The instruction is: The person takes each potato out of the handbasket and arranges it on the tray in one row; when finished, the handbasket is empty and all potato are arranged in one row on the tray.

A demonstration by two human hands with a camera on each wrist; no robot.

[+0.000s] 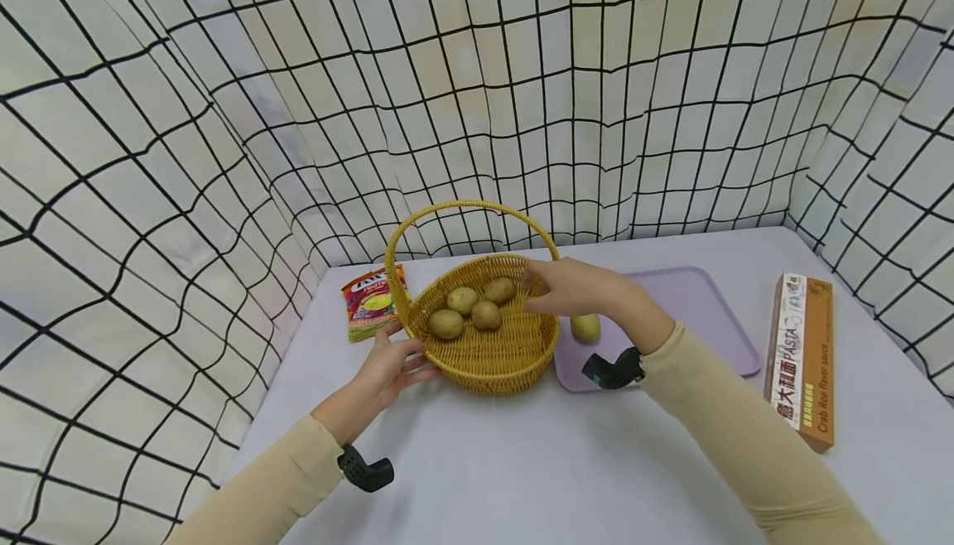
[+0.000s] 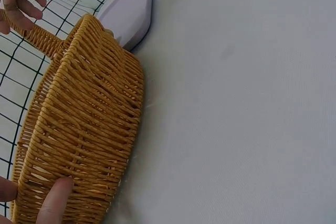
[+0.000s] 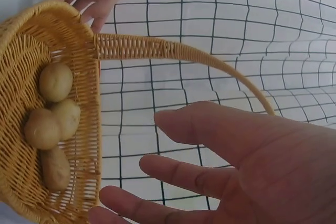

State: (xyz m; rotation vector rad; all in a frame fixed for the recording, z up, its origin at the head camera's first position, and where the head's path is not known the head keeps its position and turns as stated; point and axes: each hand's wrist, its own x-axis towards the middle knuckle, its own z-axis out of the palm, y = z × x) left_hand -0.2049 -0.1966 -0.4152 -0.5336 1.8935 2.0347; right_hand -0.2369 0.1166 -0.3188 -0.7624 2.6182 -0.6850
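Observation:
A yellow wicker basket (image 1: 488, 371) with a tall arched handle stands on the table, holding several potatoes (image 1: 462, 301). My left hand (image 1: 389, 369) is at its left side, with the fingers extended along the outer wall. In the left wrist view, a fingertip (image 2: 59, 192) rests on the weave. My right hand (image 1: 577, 286) hovers over the basket's right rim near the handle's foot. Its fingers are spread with nothing between them, as the right wrist view shows from the palm side. One more potato (image 1: 585, 328) lies on the purple tray (image 1: 696, 296), below my right wrist.
Behind my left hand lies a colourful snack packet (image 1: 373, 301). An orange-and-white pasta box (image 1: 801, 363) lies at the table's right side, past the tray. White sheeting with a black grid net (image 1: 522, 114) encloses the back and sides of the table (image 1: 492, 470).

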